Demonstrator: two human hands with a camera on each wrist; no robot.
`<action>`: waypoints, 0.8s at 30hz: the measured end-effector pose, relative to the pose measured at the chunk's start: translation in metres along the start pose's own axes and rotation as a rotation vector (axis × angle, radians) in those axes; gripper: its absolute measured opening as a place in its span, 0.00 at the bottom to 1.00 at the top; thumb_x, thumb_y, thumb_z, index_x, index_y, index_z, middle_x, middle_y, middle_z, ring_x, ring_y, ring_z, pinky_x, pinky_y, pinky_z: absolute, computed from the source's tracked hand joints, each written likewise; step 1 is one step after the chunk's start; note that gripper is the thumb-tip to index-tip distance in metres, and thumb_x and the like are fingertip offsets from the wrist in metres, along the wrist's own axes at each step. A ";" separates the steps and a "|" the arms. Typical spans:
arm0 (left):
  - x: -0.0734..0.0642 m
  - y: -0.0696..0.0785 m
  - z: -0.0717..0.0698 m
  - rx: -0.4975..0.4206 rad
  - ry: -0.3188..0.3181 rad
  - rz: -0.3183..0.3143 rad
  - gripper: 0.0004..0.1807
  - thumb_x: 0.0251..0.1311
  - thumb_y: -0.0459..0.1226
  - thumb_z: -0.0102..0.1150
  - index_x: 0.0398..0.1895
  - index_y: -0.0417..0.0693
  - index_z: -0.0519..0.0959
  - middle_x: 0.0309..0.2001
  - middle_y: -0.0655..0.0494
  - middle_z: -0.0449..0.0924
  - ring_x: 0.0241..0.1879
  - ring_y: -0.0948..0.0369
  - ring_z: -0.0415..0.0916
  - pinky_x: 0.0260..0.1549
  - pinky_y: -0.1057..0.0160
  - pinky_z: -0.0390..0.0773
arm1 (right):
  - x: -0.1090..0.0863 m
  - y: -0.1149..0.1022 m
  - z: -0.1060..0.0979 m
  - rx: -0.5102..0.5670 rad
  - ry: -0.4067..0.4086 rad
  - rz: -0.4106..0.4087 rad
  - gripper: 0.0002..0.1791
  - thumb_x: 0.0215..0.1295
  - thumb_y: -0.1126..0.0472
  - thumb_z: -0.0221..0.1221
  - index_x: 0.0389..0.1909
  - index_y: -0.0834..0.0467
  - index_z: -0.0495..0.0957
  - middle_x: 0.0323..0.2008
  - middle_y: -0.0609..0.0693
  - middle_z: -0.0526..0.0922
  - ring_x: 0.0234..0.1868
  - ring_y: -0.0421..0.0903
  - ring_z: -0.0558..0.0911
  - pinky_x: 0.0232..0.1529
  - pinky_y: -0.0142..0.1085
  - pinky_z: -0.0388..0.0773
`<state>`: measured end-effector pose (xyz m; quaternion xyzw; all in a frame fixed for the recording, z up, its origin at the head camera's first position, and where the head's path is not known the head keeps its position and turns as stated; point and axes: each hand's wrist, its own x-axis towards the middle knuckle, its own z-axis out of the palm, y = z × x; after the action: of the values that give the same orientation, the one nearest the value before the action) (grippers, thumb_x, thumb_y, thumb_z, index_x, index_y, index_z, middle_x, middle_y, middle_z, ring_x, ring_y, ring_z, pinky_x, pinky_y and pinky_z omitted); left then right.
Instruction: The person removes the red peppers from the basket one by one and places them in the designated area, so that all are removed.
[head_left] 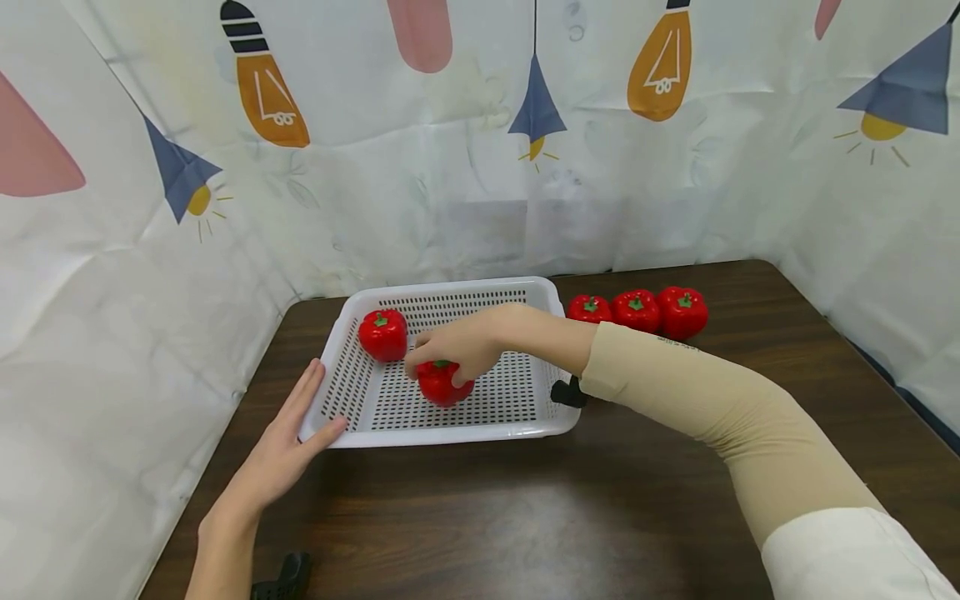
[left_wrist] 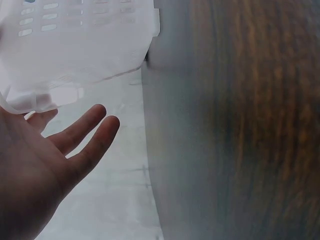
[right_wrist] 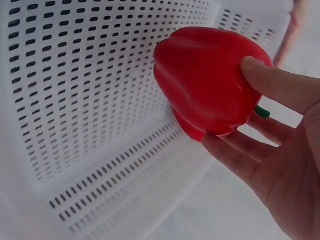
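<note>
My right hand (head_left: 472, 340) grips a red bell pepper (head_left: 441, 388) with a green stem, over the middle of a white perforated plastic basket (head_left: 450, 438). In the right wrist view the thumb presses one side of this pepper (right_wrist: 205, 80) and the fingers support the other. A second red pepper (head_left: 383, 337) lies inside the basket at its left, partly hidden behind the held one in that wrist view. My left hand (head_left: 281, 450) rests at the basket's left front corner, thumb at the rim. Its fingers (left_wrist: 92, 145) extend loosely beside the outer wall.
Three more red peppers (head_left: 636, 312) sit in a row on the dark wooden table (head_left: 525, 517), right of the basket and partly behind the right forearm. A white patterned cloth (head_left: 480, 167) hangs behind and along both sides of the table.
</note>
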<state>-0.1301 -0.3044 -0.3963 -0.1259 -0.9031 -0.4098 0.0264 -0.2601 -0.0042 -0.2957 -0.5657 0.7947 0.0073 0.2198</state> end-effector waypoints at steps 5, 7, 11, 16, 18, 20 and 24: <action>0.000 0.000 0.001 -0.001 -0.001 -0.001 0.49 0.69 0.42 0.63 0.85 0.57 0.44 0.84 0.56 0.34 0.77 0.37 0.45 0.67 0.28 0.48 | -0.022 0.003 -0.004 0.006 0.056 -0.014 0.35 0.63 0.63 0.70 0.69 0.45 0.69 0.63 0.47 0.71 0.62 0.44 0.70 0.49 0.34 0.80; 0.000 0.000 0.001 -0.002 -0.002 -0.003 0.49 0.69 0.42 0.64 0.85 0.57 0.44 0.84 0.56 0.34 0.77 0.38 0.45 0.67 0.28 0.48 | -0.032 0.004 -0.006 0.002 0.080 -0.018 0.33 0.64 0.62 0.70 0.68 0.46 0.70 0.63 0.47 0.71 0.61 0.44 0.70 0.49 0.33 0.79; 0.000 0.001 0.000 0.000 -0.001 -0.006 0.49 0.69 0.43 0.64 0.85 0.57 0.44 0.84 0.57 0.34 0.77 0.38 0.45 0.67 0.28 0.48 | -0.050 0.007 -0.009 0.030 0.137 -0.016 0.33 0.63 0.62 0.71 0.68 0.46 0.71 0.66 0.47 0.70 0.62 0.45 0.70 0.49 0.32 0.79; 0.000 0.002 0.000 0.004 0.000 -0.008 0.49 0.69 0.43 0.63 0.85 0.57 0.44 0.84 0.57 0.34 0.77 0.38 0.45 0.67 0.29 0.48 | -0.071 0.014 -0.010 0.071 0.209 -0.028 0.34 0.62 0.61 0.72 0.67 0.45 0.72 0.66 0.46 0.69 0.63 0.44 0.70 0.50 0.33 0.80; 0.000 0.002 0.000 0.003 -0.001 -0.009 0.49 0.69 0.43 0.63 0.85 0.57 0.44 0.84 0.57 0.34 0.77 0.38 0.45 0.67 0.28 0.48 | -0.079 0.017 -0.011 0.092 0.231 -0.036 0.34 0.61 0.61 0.72 0.67 0.46 0.72 0.66 0.47 0.69 0.63 0.44 0.70 0.50 0.34 0.80; 0.000 0.001 0.000 0.002 -0.002 -0.008 0.49 0.69 0.43 0.63 0.85 0.57 0.44 0.84 0.57 0.34 0.77 0.38 0.44 0.67 0.28 0.48 | -0.087 0.020 -0.011 0.104 0.246 -0.033 0.34 0.61 0.61 0.72 0.67 0.47 0.71 0.66 0.47 0.69 0.62 0.44 0.70 0.50 0.35 0.81; 0.000 0.001 0.000 0.003 -0.003 -0.006 0.49 0.69 0.43 0.63 0.85 0.56 0.44 0.84 0.55 0.34 0.77 0.38 0.44 0.67 0.28 0.48 | -0.102 0.023 -0.011 0.106 0.271 -0.019 0.33 0.62 0.61 0.71 0.67 0.47 0.72 0.66 0.48 0.69 0.62 0.45 0.70 0.51 0.37 0.81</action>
<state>-0.1293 -0.3035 -0.3955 -0.1237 -0.9040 -0.4085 0.0240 -0.2580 0.0932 -0.2547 -0.5566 0.8111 -0.1129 0.1401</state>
